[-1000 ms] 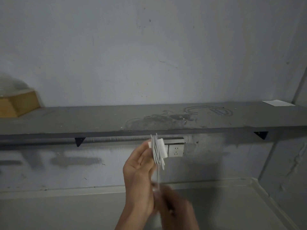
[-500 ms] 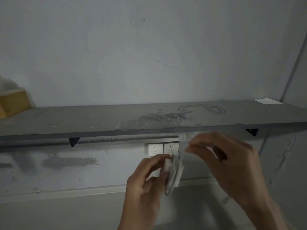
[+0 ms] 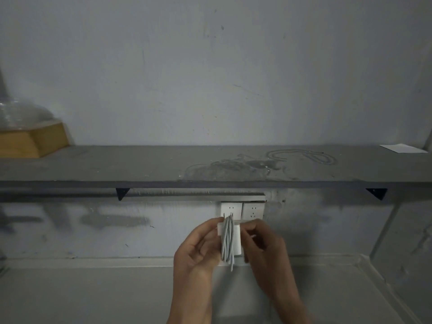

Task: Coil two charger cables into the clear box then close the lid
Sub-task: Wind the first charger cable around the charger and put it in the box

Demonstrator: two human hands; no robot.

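Observation:
A white charger block (image 3: 235, 239) with a pale grey cable (image 3: 228, 242) wound around it several times is held upright in front of me, below the shelf. My left hand (image 3: 198, 251) grips its left side. My right hand (image 3: 264, 246) pinches the cable's end at the top right of the block. A short loose tail hangs under the coil. A second grey cable (image 3: 301, 156) lies in loose loops on the dark shelf, right of centre. No clear box shows in this view.
The dark grey shelf (image 3: 140, 164) runs across the wall on black brackets. A wooden block (image 3: 30, 141) under a glass vessel sits at its left end, a white paper (image 3: 402, 148) at its right. Two white wall sockets (image 3: 242, 210) sit just behind my hands.
My right hand has come from a raised, spread position back onto the charger, laying another turn of cable. The coil stands upright again and the view has shifted slightly.

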